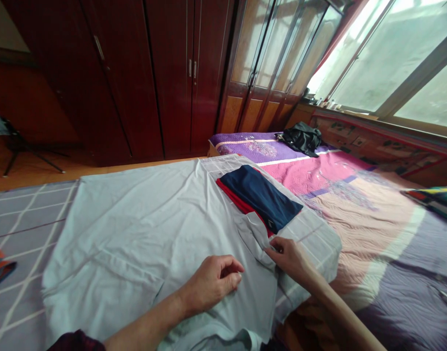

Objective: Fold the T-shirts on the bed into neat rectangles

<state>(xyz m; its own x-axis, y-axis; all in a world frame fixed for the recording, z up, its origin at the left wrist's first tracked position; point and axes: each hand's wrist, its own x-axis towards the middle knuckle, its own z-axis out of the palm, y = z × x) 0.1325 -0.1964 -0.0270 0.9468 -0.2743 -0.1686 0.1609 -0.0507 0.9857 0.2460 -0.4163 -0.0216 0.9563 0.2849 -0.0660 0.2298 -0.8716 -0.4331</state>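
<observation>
A light grey shirt (pixel 135 224) lies spread over a checked cover, its fabric creased. My right hand (pixel 287 256) pinches the edge of its sleeve (pixel 258 234), which is folded inward along the shirt's right side. Just over the lower middle of the shirt is my left hand (pixel 216 280), fingers loosely curled, with a gap to the thumb and nothing visible between them. Beyond the sleeve rests a folded navy garment (pixel 260 195), on top of a red garment (pixel 232 195).
The checked cover (pixel 26 234) shows on both sides. An orange and dark cloth (pixel 0 265) lies at the left edge. To the right is a bed with a patterned quilt (pixel 369 229) and a black garment (pixel 301 136). Dark red wardrobes (pixel 172 97) stand behind; a tripod (pixel 26 146) is far left.
</observation>
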